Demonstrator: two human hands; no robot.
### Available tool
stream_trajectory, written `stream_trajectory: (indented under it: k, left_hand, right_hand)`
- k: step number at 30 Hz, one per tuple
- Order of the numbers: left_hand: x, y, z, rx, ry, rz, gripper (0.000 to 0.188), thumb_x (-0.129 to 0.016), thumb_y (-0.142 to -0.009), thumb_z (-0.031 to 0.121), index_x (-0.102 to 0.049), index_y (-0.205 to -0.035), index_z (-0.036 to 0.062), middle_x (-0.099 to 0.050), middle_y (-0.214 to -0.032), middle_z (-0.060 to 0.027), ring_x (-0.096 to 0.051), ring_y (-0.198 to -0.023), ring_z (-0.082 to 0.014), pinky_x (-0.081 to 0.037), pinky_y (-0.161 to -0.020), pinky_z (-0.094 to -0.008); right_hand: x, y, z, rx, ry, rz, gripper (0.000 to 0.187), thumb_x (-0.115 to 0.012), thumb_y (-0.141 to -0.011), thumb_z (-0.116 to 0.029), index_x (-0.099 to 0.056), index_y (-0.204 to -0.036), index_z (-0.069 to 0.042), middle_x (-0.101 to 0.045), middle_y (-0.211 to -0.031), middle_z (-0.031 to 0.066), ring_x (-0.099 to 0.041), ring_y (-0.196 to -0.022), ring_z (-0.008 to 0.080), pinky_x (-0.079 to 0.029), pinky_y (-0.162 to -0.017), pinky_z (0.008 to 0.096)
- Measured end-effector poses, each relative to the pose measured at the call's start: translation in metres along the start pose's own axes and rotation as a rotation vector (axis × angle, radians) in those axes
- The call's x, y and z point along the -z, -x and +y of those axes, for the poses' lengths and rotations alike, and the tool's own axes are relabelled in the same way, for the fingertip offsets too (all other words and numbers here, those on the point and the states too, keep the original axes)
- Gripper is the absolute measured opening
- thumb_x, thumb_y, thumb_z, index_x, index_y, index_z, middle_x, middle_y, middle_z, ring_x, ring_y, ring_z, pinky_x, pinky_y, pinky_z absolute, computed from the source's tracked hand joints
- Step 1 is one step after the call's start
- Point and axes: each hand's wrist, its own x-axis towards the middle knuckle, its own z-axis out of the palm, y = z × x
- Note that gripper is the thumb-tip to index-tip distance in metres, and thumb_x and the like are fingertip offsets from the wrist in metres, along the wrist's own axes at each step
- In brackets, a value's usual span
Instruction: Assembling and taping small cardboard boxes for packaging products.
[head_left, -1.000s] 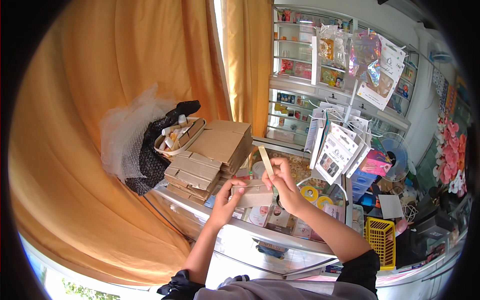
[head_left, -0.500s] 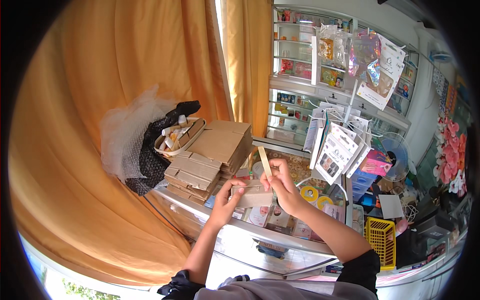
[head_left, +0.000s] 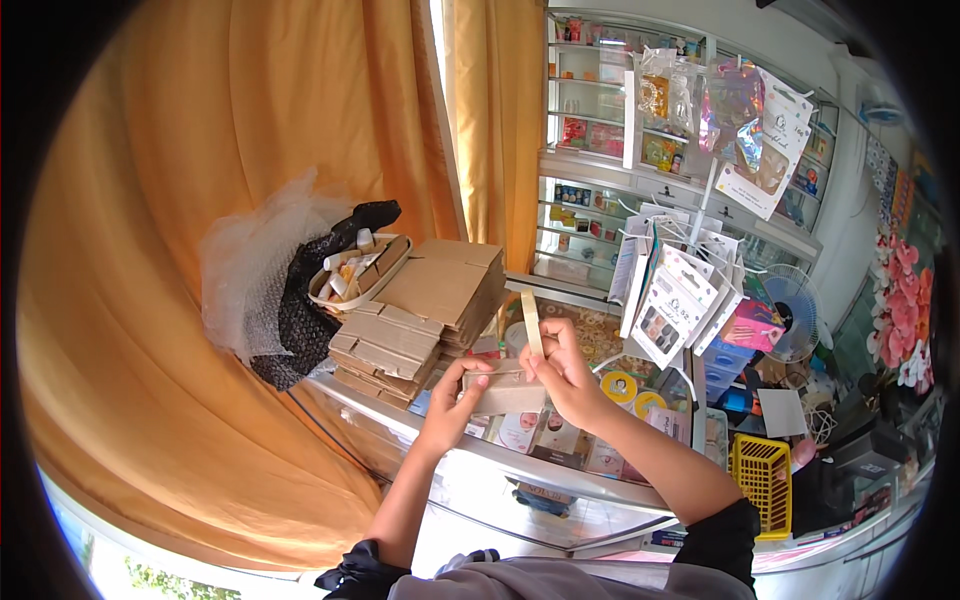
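Observation:
My left hand (head_left: 452,403) grips the left end of a small brown cardboard box (head_left: 508,397), held above the glass counter. Between the thumb and fingers of my right hand (head_left: 563,375) is a narrow, flat, pale yellow strip (head_left: 530,318), standing up and slightly curved. Its lower end is hidden by my fingers, so I cannot tell whether it touches the box. My right hand is right beside the box's right end. Left of my hands, flat folded cardboard boxes (head_left: 388,338) are stacked next to a taller cardboard pile (head_left: 445,283).
An oval basket (head_left: 358,285) with small tubes lies behind the stack, beside black bubble wrap (head_left: 290,335). On the right stand a display rack (head_left: 690,290) with hanging packs, a fan (head_left: 797,315) and a yellow basket (head_left: 762,485). Under the counter glass (head_left: 590,335) lie packaged goods.
The strip in my right hand has tipped slightly to the right and stands more upright. My left hand and the box have hardly moved.

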Motion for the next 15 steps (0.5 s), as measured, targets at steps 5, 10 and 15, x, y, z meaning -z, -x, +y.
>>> stream_trajectory:
  k: [5, 10, 15]
  left_hand:
    - [0.0004, 0.0001, -0.0005, -0.015, -0.007, 0.000, 0.017, -0.053, -0.093, 0.013, -0.054, -0.106, 0.0022, -0.057, -0.107, -0.0050, -0.049, -0.105, -0.0127, -0.035, -0.093, -0.0256]
    - [0.0009, 0.0004, -0.0003, -0.010, -0.019, 0.000, 0.017, -0.052, -0.093, 0.013, -0.054, -0.106, 0.0019, -0.057, -0.107, -0.0054, -0.049, -0.105, -0.0132, -0.035, -0.094, -0.0258]
    - [0.0008, 0.0003, -0.0026, -0.022, 0.007, 0.004, 0.017, -0.052, -0.093, 0.013, -0.055, -0.106, 0.0018, -0.057, -0.107, -0.0059, -0.049, -0.105, -0.0135, -0.034, -0.094, -0.0259]
  right_hand:
    - [0.0012, 0.0007, 0.0011, -0.089, 0.030, 0.036, 0.015, -0.036, -0.098, -0.006, -0.030, -0.112, -0.005, -0.044, -0.077, 0.0037, -0.038, -0.069, 0.0096, -0.036, -0.069, 0.0242]
    - [0.0005, -0.0011, 0.0007, -0.071, 0.035, 0.003, 0.016, -0.036, -0.098, -0.008, -0.030, -0.113, -0.005, -0.047, -0.080, 0.0045, -0.043, -0.072, 0.0107, -0.038, -0.075, 0.0266]
    - [-0.0059, -0.0006, 0.0006, 0.005, -0.065, -0.027, 0.019, -0.035, -0.097, -0.005, -0.030, -0.116, -0.005, -0.050, -0.086, 0.0062, -0.047, -0.078, 0.0122, -0.040, -0.081, 0.0295]
